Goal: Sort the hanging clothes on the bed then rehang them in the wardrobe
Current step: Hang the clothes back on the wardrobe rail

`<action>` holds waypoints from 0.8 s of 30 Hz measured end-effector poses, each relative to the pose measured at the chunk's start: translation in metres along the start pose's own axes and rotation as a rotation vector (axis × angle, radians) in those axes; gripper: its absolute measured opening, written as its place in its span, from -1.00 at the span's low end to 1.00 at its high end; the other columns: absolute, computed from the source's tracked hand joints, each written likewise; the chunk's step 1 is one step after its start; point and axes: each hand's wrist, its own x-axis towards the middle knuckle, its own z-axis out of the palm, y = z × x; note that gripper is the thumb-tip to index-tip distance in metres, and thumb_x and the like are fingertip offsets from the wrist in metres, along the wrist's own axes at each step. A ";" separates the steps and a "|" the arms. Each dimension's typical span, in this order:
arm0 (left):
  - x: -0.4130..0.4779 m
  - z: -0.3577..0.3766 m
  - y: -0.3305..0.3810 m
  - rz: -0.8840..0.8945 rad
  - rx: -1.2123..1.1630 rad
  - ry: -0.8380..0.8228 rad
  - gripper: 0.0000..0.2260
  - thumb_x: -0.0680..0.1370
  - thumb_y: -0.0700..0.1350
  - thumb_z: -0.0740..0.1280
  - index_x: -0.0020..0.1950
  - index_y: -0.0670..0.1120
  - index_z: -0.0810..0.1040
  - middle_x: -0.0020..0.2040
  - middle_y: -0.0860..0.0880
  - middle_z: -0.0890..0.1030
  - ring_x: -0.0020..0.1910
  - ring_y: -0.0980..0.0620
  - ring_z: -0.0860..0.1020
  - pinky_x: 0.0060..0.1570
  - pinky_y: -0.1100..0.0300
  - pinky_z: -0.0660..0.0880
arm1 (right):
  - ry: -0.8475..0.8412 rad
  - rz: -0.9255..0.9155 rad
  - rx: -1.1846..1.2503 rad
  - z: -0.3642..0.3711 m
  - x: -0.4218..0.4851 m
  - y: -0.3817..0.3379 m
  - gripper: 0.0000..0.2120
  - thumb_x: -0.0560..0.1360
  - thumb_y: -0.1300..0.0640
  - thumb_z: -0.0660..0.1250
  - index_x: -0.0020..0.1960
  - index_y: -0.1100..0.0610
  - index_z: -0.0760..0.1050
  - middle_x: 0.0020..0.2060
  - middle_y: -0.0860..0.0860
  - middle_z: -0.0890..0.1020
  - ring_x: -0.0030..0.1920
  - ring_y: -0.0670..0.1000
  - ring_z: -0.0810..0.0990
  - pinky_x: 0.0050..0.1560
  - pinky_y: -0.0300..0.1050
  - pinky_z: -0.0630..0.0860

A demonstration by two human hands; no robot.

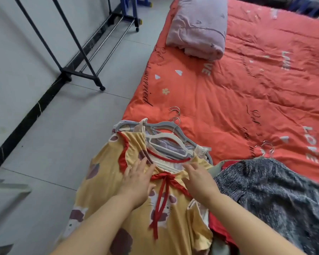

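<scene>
A yellow printed dress [107, 177] with red trim and a red bow lies on top of a pile of hung clothes at the near left corner of the bed. My left hand [138, 183] rests flat on its left shoulder, fingers straight. My right hand [199, 179] presses on its right shoulder near the collar, fingers spread. Grey and white hangers [166, 138] with metal hooks stick out beyond the dress collar. A second pile to the right is topped by a grey knitted garment [276, 196], with hanger hooks [265, 148] at its far end and red cloth beneath.
The bed carries an orange-red quilt [238, 89] with a folded pink blanket [199, 28] at its far end. A black rolling clothes rack [81, 70] stands on the grey tiled floor to the left, against the wall.
</scene>
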 end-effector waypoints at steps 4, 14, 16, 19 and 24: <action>0.043 0.028 -0.014 -0.021 -0.001 0.046 -0.38 0.59 0.14 0.13 0.54 0.08 -0.12 0.55 -0.05 -0.20 0.51 -0.07 -0.26 0.44 -0.05 -0.22 | 0.093 0.040 -0.008 0.020 0.058 0.013 -0.51 0.56 0.11 0.18 0.47 0.07 0.18 0.34 0.07 0.35 0.31 0.11 0.33 0.30 0.01 0.31; 0.057 0.063 -0.033 -0.030 0.023 0.073 -0.38 0.58 0.22 0.05 0.53 0.10 -0.19 0.54 -0.03 -0.25 0.49 -0.05 -0.31 0.42 0.00 -0.31 | 0.365 0.173 0.083 0.045 0.115 0.025 -0.75 0.55 0.13 0.24 0.19 0.18 0.45 0.07 0.20 0.53 0.11 0.23 0.46 0.10 0.07 0.36; 0.053 0.053 -0.032 -0.039 -0.006 0.078 -0.38 0.58 0.21 0.07 0.53 0.09 -0.15 0.54 -0.02 -0.21 0.50 -0.03 -0.28 0.43 0.00 -0.29 | 0.466 0.129 0.154 0.038 0.110 0.021 -0.81 0.52 0.20 0.30 0.10 0.24 0.51 -0.05 0.24 0.56 0.01 0.27 0.50 -0.02 0.09 0.40; 0.040 0.035 -0.032 -0.002 -0.064 0.211 -0.39 0.57 0.19 0.10 0.54 0.06 -0.06 0.55 -0.05 -0.06 0.52 -0.04 -0.13 0.45 -0.04 -0.15 | 0.605 0.009 0.220 0.022 0.089 0.006 -0.83 0.50 0.25 0.33 0.06 0.28 0.56 -0.20 0.21 0.57 -0.18 0.26 0.55 -0.22 -0.02 0.38; 0.008 -0.011 -0.037 0.172 -0.162 0.679 -0.46 0.47 0.08 0.16 0.42 -0.09 0.24 0.39 -0.22 0.35 0.40 -0.15 0.21 0.33 -0.16 0.24 | 0.755 -0.245 0.200 -0.016 0.042 -0.036 -0.77 0.45 0.14 0.23 0.04 0.14 0.58 -0.25 0.08 0.59 -0.35 0.14 0.59 -0.38 -0.16 0.43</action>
